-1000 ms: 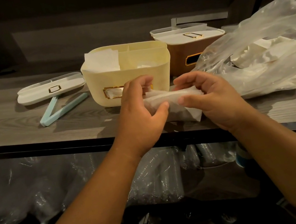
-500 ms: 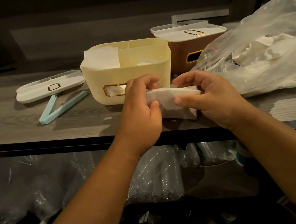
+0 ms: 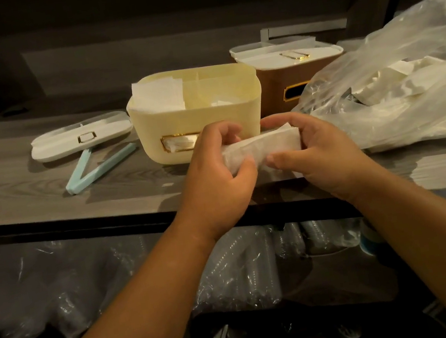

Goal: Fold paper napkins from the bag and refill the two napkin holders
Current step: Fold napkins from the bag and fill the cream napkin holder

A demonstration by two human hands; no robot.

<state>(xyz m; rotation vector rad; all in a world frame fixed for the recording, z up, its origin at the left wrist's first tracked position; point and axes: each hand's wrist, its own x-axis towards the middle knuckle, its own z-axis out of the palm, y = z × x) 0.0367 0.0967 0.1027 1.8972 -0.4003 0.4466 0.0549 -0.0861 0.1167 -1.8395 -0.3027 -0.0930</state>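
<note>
At the centre of the frame, just above the near edge of the wooden counter, a folded napkin is held between both hands. The left hand is curled round its left end, thumb beneath and fingers over the top; the right hand is closed on the right end in the same manner. The fold is best finished by keeping the edges aligned and pressing the crease flat between thumbs and fingers, since thin paper is likely to spring open or tear if pulled.

Just behind the hands, the cream napkin holder stands open, with napkins seen in its left compartment. Further back at centre right, the brown napkin holder remains lidded. The plastic bag of napkins lies at right. At left lie a white lid and a blue clip.
</note>
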